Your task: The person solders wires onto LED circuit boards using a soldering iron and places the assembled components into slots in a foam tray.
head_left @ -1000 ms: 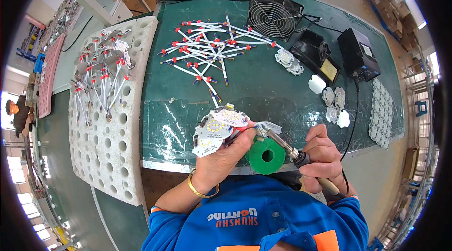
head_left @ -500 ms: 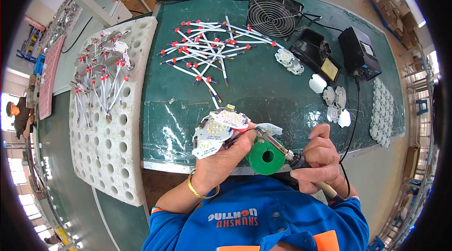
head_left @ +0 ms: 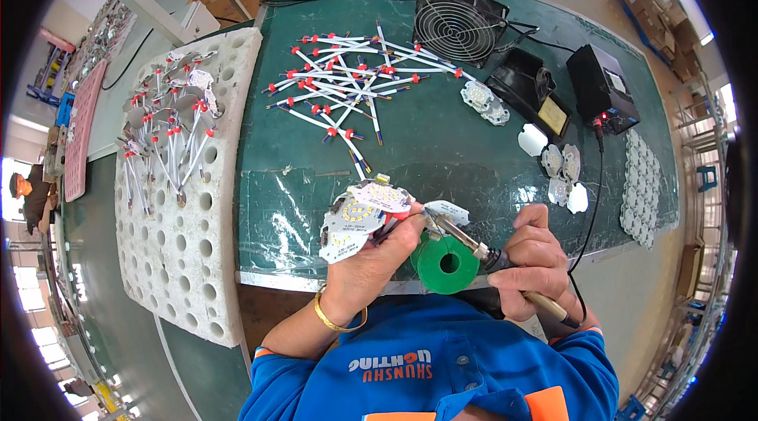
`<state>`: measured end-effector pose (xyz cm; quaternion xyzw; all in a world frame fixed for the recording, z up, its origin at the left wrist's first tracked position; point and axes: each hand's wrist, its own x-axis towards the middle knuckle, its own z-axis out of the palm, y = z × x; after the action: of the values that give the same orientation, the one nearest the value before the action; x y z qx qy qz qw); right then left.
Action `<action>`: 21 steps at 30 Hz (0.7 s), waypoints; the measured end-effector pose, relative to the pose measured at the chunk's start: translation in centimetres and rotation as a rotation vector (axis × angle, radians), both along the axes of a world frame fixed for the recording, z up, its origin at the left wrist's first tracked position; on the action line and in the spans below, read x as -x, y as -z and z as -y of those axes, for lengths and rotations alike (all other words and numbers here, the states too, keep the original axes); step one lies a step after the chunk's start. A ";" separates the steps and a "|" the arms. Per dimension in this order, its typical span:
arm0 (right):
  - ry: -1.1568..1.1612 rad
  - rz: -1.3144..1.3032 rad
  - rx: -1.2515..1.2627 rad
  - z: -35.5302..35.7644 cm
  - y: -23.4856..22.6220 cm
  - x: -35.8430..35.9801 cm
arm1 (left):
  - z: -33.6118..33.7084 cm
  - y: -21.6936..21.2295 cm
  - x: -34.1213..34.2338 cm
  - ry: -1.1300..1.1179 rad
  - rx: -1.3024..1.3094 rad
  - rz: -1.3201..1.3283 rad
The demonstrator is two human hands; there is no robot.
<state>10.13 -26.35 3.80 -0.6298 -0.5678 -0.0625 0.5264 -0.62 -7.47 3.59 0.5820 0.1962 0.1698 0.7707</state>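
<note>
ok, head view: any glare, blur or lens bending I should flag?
Head view: sharp at the centre, where the left hand holds round white circuit boards; glare streaks the clear plastic sheet on the green table; windows at the edges blow out white; table edges bow toward the black fisheye rim.

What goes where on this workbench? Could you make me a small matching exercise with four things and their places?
Things:
1. soldering iron
2. green solder spool
3. small fan
4. stack of round white boards

Places:
A. at the far edge of the green mat
B. in the left hand
C. in the right hand
D. on the near edge of the bench, between the hands

Pairs: 1-C, 2-D, 3-A, 4-B
</note>
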 end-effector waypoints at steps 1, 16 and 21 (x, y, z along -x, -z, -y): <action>0.000 0.000 0.000 -0.1 0.1 0.0 | -0.1 0.2 -0.1 0.007 -0.033 -0.005; 0.193 -0.079 0.028 -3.4 0.2 -0.6 | -0.6 1.6 -1.0 0.132 0.320 -0.050; 0.239 -0.082 -0.015 -4.7 0.8 -0.4 | -0.8 1.3 -1.5 0.207 0.331 -0.094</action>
<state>10.53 -21.65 3.03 -0.6909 -0.4663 -0.1034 0.5427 0.93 -6.71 2.27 0.4718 0.1962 0.0275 0.8592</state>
